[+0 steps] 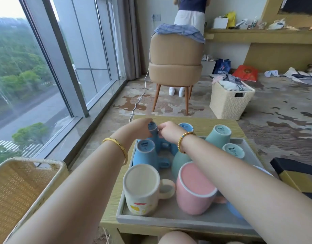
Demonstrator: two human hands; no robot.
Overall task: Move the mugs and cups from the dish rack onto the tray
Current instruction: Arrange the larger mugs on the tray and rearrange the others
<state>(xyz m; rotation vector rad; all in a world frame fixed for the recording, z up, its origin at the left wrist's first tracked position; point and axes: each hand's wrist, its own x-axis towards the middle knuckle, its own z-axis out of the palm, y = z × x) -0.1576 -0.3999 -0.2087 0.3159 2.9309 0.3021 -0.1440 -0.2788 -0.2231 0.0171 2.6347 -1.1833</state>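
Hands (143, 126) and (169, 132): we clasp a small blue cup (153, 132), upturned at the grey tray's (169, 220) far left corner, fingers curled round it; glazed ceramic, we judge, slippery and breakable, best gripped round the body.

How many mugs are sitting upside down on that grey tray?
7 clearly visible: cream mug and pink mug nearest; blue mug and green mug mid-tray; teal mugs right; blue mug at back. The arms may hide more.
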